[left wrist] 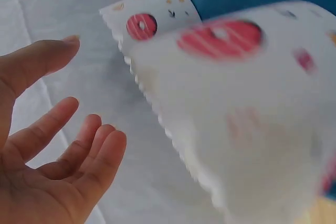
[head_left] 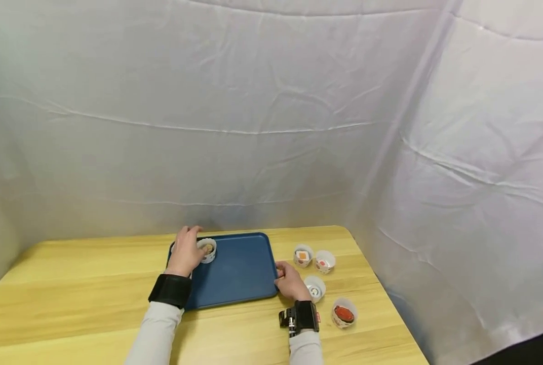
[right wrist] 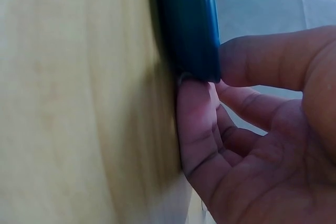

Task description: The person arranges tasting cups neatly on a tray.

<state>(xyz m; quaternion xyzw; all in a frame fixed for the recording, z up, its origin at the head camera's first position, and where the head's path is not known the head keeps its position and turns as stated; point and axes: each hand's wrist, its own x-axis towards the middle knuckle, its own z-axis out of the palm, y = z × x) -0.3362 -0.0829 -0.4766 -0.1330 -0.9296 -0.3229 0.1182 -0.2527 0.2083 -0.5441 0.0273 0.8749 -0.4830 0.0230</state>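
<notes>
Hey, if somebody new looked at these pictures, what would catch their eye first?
Most likely the dark blue tray on the wood-grain table, with the right hand pinching its right edge. Next, perhaps, the bright red item in a small cup to the right of that hand. Then the left hand, at the tray's left end, beside a cup with a brownish item.

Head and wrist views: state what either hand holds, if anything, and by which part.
The right hand pinches the dark-blue rectangular tray by its right edge; the left hand holds nothing.
</notes>
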